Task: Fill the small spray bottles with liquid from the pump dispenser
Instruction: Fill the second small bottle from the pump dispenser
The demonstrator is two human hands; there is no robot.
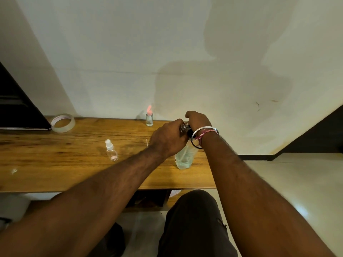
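The clear pump dispenser (184, 157) with pale green liquid stands at the right end of the wooden table (55, 164). My left hand (168, 139) holds a small clear spray bottle (184, 127) up against the dispenser's top. My right hand (197, 121) is curled over the black pump head, which is mostly hidden. A second small spray bottle (111, 150) with a white cap stands in the middle of the table. A third one (149, 117) with a pink top stands at the back by the wall.
A roll of clear tape (63, 122) lies at the back left, beside a dark flat object (16, 108). A thin white straw (147, 143) lies near my left hand. The table ends just right of the dispenser; my knee (194, 210) is below.
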